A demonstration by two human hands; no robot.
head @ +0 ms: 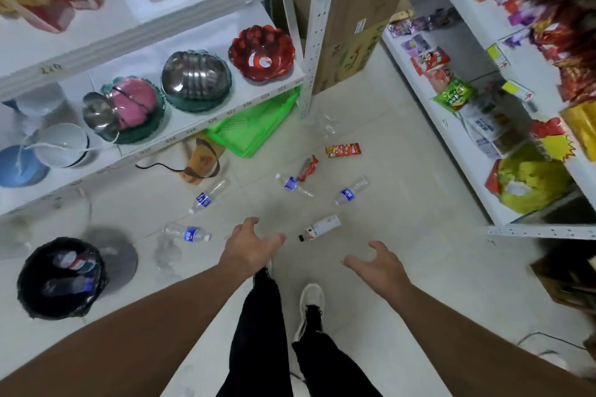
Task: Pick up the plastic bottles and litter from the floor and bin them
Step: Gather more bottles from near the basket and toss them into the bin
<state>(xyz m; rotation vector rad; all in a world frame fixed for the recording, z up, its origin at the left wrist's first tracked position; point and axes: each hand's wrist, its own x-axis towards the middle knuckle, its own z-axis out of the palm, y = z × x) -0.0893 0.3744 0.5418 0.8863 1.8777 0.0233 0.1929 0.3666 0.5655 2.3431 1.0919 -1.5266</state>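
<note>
Head view. Both hands empty, held out over the pale tiled floor (403, 190): left hand (250, 246) with fingers spread and relaxed, right hand (377, 263) the same, thumb apart. Nothing pinched yet. Nearest to them, just ahead, a white bottle with black cap (321, 227), lying on its side. Further on, four clear plastic bottles with blue labels, all lying flat: one near the left hand (188, 233), one by the shelf (208, 196), one in the middle (293, 184), one to the right (351, 192). Also a red crumpled wrapper (309, 167) touching the middle bottle, and a red-yellow snack packet (342, 149) behind. Round black-lined bin (61, 277) at the left, already with some bottles inside.

Probably the reach-down step; next move likely to need bending and closing fingers round the white bottle. Green plastic basket (254, 126) and brown bag (201, 156) under the white shelf (308, 42), apart from the litter; nothing seemed to block the way.
</note>
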